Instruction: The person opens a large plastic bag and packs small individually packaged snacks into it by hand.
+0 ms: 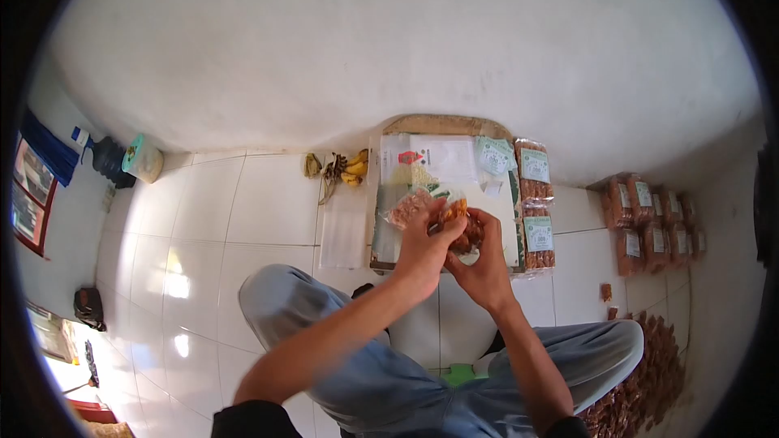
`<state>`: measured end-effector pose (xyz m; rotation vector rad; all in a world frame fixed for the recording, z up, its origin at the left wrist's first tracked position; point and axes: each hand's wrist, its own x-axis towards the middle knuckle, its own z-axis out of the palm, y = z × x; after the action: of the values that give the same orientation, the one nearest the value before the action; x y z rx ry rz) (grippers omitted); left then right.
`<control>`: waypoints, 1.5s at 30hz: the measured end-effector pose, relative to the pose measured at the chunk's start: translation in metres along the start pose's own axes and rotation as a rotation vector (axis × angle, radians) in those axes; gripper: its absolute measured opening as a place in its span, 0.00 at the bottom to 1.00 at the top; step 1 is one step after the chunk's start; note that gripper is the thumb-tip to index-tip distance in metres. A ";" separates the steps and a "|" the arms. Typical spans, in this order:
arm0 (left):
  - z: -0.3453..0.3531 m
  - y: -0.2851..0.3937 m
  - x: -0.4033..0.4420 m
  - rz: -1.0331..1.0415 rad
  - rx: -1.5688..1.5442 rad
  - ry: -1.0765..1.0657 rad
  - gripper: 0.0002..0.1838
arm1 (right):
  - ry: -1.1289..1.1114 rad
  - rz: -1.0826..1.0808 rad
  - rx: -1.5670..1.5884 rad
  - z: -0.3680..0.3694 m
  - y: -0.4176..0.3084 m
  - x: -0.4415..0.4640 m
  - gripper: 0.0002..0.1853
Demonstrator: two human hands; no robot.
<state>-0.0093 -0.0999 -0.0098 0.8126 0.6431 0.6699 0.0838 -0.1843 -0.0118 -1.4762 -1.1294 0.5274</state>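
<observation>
Over a low table, both hands close around a clear plastic packet of reddish-brown pieces [465, 242]. My left hand [425, 245] grips its near left side, and my right hand [484, 266] has fingers curled round its right side. The fingers partly hide the packet, so its opening cannot be made out. Just left of the hands, a clear bag with pinkish-brown contents [408, 206] shows; whether it is joined to the held packet is unclear. Behind the hands lie clear plastic sleeves [450, 158] and a pile of pale green labels [494, 156].
Two labelled packs [535, 172] stand along the right edge of the table [446, 123]. Further right are several more filled packs [641, 203] and a heap of small brown packets [653, 365]. Bananas [355, 165] and a plastic sheet [342, 231] lie on the left floor.
</observation>
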 end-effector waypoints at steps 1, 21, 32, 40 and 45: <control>-0.002 -0.017 -0.009 -0.008 0.002 0.009 0.35 | -0.004 0.010 0.005 -0.001 0.006 -0.011 0.36; -0.007 -0.146 -0.061 -0.305 -0.153 0.225 0.25 | -0.021 0.084 -0.454 -0.029 0.055 -0.113 0.31; 0.016 -0.166 -0.059 -0.107 1.358 0.069 0.29 | 0.403 0.525 -0.166 -0.125 0.123 -0.131 0.29; 0.013 -0.185 -0.044 -0.082 1.688 0.095 0.27 | 0.155 0.733 0.195 -0.100 0.148 -0.132 0.30; 0.004 -0.195 -0.042 0.104 1.607 0.205 0.14 | 0.160 0.784 0.315 -0.084 0.154 -0.116 0.31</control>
<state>0.0225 -0.2329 -0.1553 2.2738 1.3371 0.1980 0.1563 -0.3087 -0.1644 -1.6108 -0.2821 1.0464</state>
